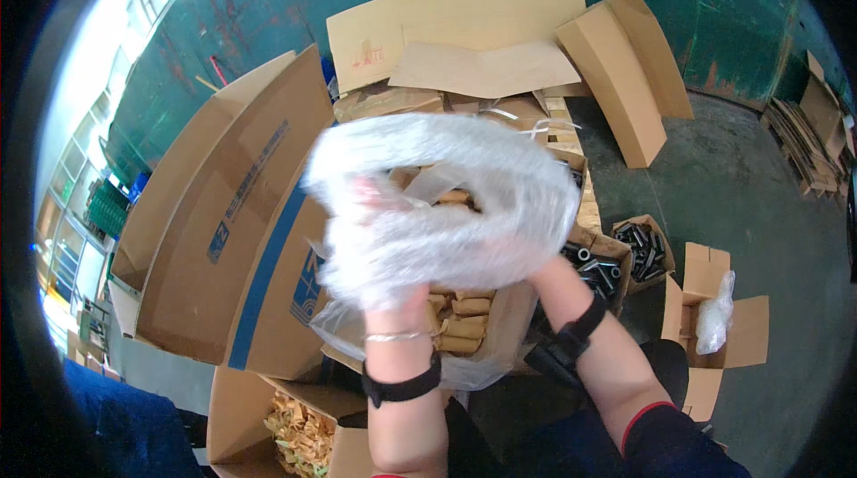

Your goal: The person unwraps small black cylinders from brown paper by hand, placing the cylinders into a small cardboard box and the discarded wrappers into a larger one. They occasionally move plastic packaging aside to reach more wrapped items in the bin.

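Observation:
A bulky loop of clear, whitish plastic wrap (446, 250) is held up in front of me, blurred by motion. My left hand (406, 298) grips its near left side, the fingers mostly covered by the wrap. At its near right side, my right hand (543, 269) also holds on, its fingers hidden behind the plastic. Beneath it is a carton lined with a clear plastic bag (504, 335). Several small brown paper-wrapped parcels (462, 328) lie in that bag and show below the wrap and through its middle gap.
Tall cardboard sheets (196, 201) lean at left. Boxes of black metal parts (643, 250) stand at right, near an open carton (696, 290) with a plastic-wrapped bundle. A carton of shredded paper (303, 442) sits lower left, beside blue clothing (134, 424).

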A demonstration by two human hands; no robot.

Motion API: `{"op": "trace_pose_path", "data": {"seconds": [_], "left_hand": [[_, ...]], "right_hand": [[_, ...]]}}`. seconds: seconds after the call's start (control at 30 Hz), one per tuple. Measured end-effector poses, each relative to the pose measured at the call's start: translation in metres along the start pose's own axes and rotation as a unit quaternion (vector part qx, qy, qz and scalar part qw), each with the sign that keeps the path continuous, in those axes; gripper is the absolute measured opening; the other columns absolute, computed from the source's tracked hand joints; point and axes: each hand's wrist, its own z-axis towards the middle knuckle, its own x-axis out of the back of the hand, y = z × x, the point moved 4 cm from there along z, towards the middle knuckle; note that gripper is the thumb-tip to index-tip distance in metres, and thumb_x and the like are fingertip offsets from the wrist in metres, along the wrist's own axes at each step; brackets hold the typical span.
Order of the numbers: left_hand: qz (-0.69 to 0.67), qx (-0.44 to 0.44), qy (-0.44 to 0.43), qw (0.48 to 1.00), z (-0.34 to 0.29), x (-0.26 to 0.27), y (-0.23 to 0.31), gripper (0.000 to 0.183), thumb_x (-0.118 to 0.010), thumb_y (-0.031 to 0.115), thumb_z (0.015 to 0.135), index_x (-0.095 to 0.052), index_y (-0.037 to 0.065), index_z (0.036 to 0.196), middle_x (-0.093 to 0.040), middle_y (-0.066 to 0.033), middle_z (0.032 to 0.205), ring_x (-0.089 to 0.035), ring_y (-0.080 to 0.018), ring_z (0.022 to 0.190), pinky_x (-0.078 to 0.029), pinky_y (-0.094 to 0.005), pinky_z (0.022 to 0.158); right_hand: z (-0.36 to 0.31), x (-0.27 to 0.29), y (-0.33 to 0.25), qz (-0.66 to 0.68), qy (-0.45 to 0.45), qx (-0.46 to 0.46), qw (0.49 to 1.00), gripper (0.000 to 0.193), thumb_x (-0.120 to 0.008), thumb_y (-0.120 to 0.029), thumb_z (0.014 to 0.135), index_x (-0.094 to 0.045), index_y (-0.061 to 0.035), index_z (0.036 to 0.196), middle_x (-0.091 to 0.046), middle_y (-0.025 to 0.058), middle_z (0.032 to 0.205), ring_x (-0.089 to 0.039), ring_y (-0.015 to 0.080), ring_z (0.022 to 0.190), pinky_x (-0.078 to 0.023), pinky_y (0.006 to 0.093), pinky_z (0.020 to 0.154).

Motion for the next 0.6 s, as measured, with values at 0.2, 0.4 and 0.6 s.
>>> {"op": "trace_pose_path", "data": {"seconds": [0.2,0.4,0.6], "left_hand": [[0.002,-0.108,0.012,0.994,-0.064,0.044,0.081,0.021,-0.047,0.021,0.083,-0.046,0.004,0.096,-0.050,-0.0056,0.084,-0.051,-0.0148,0.076,-0.045,-0.0295,0.067],[-0.016,0.022,-0.005,1.000,-0.018,-0.016,0.063,0.029,-0.043,0.030,0.082,-0.049,0.002,0.086,-0.054,-0.0080,0.073,-0.053,-0.0192,0.071,-0.045,-0.0327,0.069],[-0.228,0.381,-0.171,0.879,-0.056,-0.047,-0.023,0.027,-0.045,0.029,0.081,-0.050,0.003,0.087,-0.052,-0.0054,0.071,-0.051,-0.0176,0.065,-0.043,-0.0274,0.058]], "right_hand": [[-0.024,-0.064,0.019,0.213,-0.174,-0.285,0.918,0.023,-0.053,-0.011,0.069,-0.056,-0.0042,0.091,-0.053,0.0154,0.091,-0.048,0.0333,0.089,-0.038,0.0384,0.079],[0.017,-0.024,-0.016,0.722,0.075,-0.481,0.491,0.014,-0.050,-0.016,0.078,-0.054,-0.0043,0.086,-0.054,0.0040,0.082,-0.053,0.0134,0.071,-0.045,0.0273,0.054],[0.007,0.061,0.008,0.767,0.076,-0.402,0.494,0.014,-0.053,-0.013,0.076,-0.051,-0.0037,0.086,-0.054,0.0046,0.081,-0.053,0.0136,0.072,-0.045,0.0269,0.058]]}}
